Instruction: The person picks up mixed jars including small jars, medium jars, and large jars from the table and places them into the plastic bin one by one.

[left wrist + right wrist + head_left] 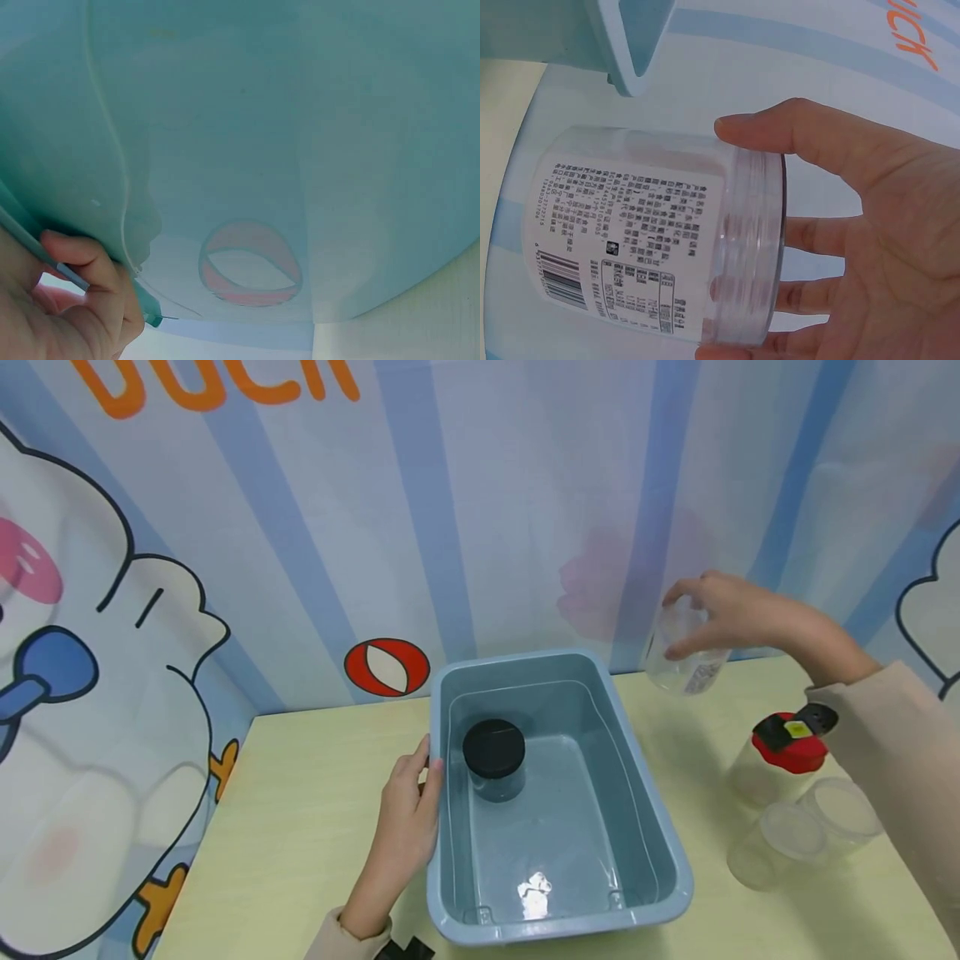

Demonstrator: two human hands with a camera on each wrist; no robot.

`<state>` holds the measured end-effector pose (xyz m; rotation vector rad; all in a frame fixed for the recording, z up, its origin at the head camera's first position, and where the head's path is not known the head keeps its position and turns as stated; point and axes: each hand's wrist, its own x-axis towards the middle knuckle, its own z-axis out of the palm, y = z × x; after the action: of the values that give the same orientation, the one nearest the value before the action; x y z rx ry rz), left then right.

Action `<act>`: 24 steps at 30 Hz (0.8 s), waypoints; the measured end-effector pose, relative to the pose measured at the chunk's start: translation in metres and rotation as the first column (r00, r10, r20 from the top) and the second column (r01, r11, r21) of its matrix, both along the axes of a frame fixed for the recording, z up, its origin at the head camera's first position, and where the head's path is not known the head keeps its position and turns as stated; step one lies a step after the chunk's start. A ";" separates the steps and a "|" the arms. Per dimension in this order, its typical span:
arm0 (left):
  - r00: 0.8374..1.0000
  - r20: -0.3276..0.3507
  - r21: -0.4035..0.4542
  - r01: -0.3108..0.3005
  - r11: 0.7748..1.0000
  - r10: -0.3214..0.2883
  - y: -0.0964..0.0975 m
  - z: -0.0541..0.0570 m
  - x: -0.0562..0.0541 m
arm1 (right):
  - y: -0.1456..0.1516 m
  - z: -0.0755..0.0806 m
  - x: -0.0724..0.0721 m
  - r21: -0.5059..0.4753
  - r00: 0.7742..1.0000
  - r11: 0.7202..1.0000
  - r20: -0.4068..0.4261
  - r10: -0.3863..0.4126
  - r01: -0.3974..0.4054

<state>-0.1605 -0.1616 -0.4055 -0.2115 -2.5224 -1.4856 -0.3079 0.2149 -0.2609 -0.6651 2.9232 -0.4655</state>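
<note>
My left hand grips the left rim of a blue plastic basin, its thumb and fingers on either side of the edge in the left wrist view. Inside the basin, toward the back left, stands a clear jar with a black lid. My right hand holds a clear plastic jar around its top end, raised above the table to the right of the basin. A printed white label with a barcode covers one side of that jar. Thumb and fingers span its rim in the right wrist view.
On the right of the pale table stand a jar with a red lid and two clear jars, one nearer and one behind, under my right forearm. A striped cartoon backdrop rises behind the table.
</note>
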 end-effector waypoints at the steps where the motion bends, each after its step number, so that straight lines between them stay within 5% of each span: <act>1: 1.000 0.001 0.000 0.000 1.000 0.000 0.000 0.000 0.000 | 0.000 0.001 0.000 0.002 1.000 1.000 -0.004 -0.001 0.001; 24: 1.000 -0.009 0.007 0.015 1.000 -0.015 0.001 0.000 -0.001 | -0.027 0.033 0.008 0.002 0.997 0.998 -0.027 0.066 -0.066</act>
<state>-0.1612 -0.1602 -0.4056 -0.2362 -2.5141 -1.4953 -0.2996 0.1879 -0.2283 -0.7715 2.9157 -0.4515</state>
